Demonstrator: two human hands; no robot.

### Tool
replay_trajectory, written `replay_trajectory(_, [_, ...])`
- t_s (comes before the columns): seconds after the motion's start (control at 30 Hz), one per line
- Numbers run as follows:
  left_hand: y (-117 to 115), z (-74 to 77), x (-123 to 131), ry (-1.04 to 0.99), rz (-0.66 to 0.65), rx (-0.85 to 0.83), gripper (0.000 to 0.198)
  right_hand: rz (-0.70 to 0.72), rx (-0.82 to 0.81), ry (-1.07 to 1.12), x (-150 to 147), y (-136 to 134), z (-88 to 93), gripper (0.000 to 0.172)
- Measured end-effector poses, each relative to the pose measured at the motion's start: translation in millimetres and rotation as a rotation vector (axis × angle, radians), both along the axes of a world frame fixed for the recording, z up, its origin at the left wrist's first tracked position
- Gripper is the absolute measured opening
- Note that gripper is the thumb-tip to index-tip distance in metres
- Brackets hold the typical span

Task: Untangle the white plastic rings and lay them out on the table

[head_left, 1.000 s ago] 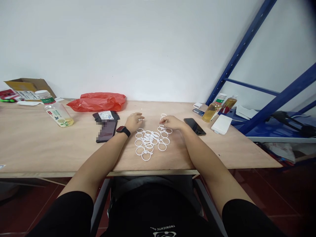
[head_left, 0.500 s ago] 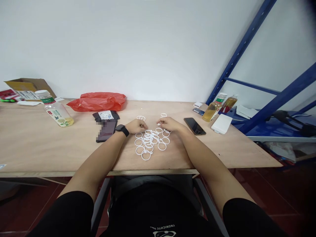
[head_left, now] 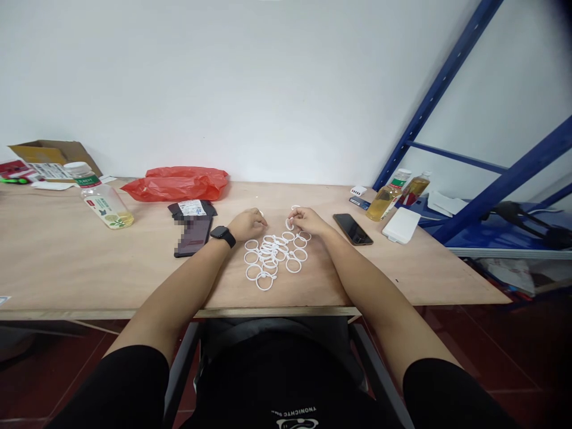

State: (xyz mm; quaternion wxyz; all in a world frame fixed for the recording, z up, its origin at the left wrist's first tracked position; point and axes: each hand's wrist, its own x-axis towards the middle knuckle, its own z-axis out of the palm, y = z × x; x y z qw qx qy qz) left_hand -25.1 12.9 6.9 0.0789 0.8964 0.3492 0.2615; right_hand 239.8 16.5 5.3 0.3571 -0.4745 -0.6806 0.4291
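Observation:
Several white plastic rings [head_left: 294,265], each with a small knob or clasp, lie in an overlapping cluster on the wooden table. My right hand [head_left: 308,220] is closed in a pinch on one white ring [head_left: 289,224], raised at the far side of the cluster. Another ring [head_left: 295,208] shows partly behind that hand. My left hand [head_left: 249,225], with a black watch on its wrist, is at the cluster's far left with fingers curled together. Whatever its fingertips may hold is hidden. A bit of white ring [head_left: 261,213] peeks out behind it.
A black phone [head_left: 353,229], a white case [head_left: 401,225] and drink bottles [head_left: 388,195] are to the right. On the left are a dark device [head_left: 194,237], a black packet [head_left: 192,208], a red plastic bag [head_left: 179,185] and a bottle [head_left: 105,202]. A blue rack [head_left: 440,89] rises at right.
My left hand has shifted slightly away from me, covering most of the rings behind it. The right hand has also moved slightly farther back, and the ring in its fingers now shows more clearly.

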Motion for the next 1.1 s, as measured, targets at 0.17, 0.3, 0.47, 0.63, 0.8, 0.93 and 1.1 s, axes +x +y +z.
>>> replay_trajectory(0.17, [-2, 0.3, 2, -0.083, 0.07, -0.092, 0.025, -0.05, 0.031, 0.042, -1, 1, -1.5, 0.012])
replay_trajectory(0.3, [-4, -1.2, 3, -0.145, 0.09, -0.147, 0.024, -0.086, 0.047, 0.023, -1, 2, -2.1, 0.013])
replay_trajectory(0.47, [-5, 0.8, 3, -0.181, 0.107, -0.075, 0.025, -0.148, 0.124, -0.02, 0, 3, -3.4, 0.015])
replay_trajectory(0.63, [-7, 4.3, 2, -0.182, 0.137, -0.059, 0.026, -0.202, 0.195, -0.047, 2, 5, -4.1, 0.016])
replay_trajectory(0.8, [-11, 7.1, 3, -0.18, 0.165, -0.094, 0.027, -0.208, 0.288, -0.088, 5, 7, -3.7, 0.016])
replay_trajectory(0.93, [-11, 6.6, 3, -0.2, 0.179, -0.104, 0.03, -0.227, 0.348, -0.158, 7, 6, -0.2, 0.014])
replay_trajectory(1.1, [-8, 4.0, 3, -0.226, 0.174, -0.11, 0.031, -0.303, 0.389, -0.244, 11, 5, 5.5, 0.016])
